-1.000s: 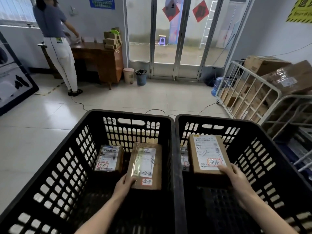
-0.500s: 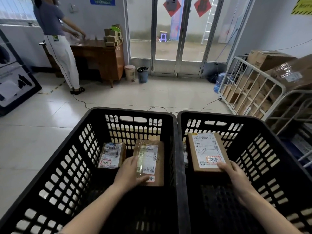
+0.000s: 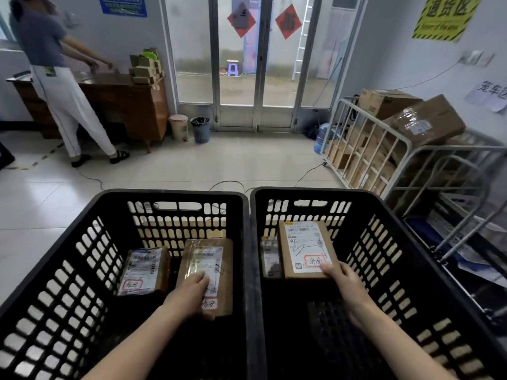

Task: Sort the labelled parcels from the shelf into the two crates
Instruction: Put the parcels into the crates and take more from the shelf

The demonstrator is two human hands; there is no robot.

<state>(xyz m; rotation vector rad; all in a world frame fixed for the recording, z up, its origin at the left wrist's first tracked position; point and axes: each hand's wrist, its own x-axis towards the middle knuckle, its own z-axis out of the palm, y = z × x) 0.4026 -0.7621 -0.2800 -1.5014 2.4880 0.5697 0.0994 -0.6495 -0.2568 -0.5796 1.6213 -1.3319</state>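
Two black slotted crates stand side by side before me, the left crate (image 3: pixel 65 248) and the right crate (image 3: pixel 389 242). Inside the left one, my left hand (image 3: pixel 192 294) grips the near end of a taped brown parcel (image 3: pixel 216 259) with a white label. Beside it on the left lies a smaller labelled parcel (image 3: pixel 144 270). In the right crate my right hand (image 3: pixel 343 281) holds the near right corner of a brown box (image 3: pixel 301 245) with a large white label. A further parcel (image 3: pixel 270 256) shows partly, wedged between that box and the crate's left wall.
A metal cage cart (image 3: pixel 384 149) full of cardboard boxes stands at the right. Another person (image 3: pixel 52 78) works at a wooden desk (image 3: pixel 129 105) at the back left, near two small bins (image 3: pixel 200 128). Cables run across the tiled floor (image 3: pixel 233 165) towards glass doors.
My left hand has slid up over the near end of the taped parcel, which has settled lower in the left crate. My right hand stays on the box's corner.
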